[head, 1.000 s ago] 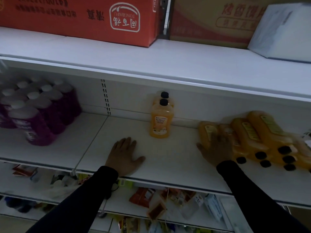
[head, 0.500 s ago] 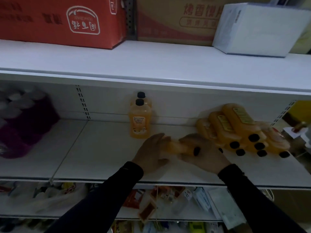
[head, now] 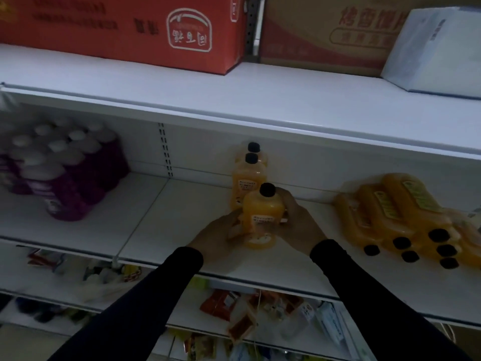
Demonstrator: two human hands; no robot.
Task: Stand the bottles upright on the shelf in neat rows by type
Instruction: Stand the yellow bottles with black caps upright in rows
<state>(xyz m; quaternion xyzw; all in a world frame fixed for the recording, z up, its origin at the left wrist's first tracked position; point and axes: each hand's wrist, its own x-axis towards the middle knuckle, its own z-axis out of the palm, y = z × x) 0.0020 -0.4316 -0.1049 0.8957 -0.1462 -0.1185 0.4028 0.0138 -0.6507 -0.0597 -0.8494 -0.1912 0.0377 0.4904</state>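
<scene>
On the middle shelf (head: 182, 204), at about 6 o'clock from two standing orange bottles (head: 248, 175), an upright orange bottle (head: 261, 217) sits clasped between the left hand (head: 221, 234) and right hand (head: 299, 222), both wrapped around its body. Full of liquid, it probably feels weighty, rigid and smooth; the mid-body is the safest hold. More lie piled (head: 406, 217) at 3 o'clock.

Orange bottles (head: 263, 220) with black caps (head: 267, 189); purple bottles (head: 65, 194) with white caps; white shelf (head: 182, 204); red box (head: 156, 29); black sleeves (head: 145, 303).
</scene>
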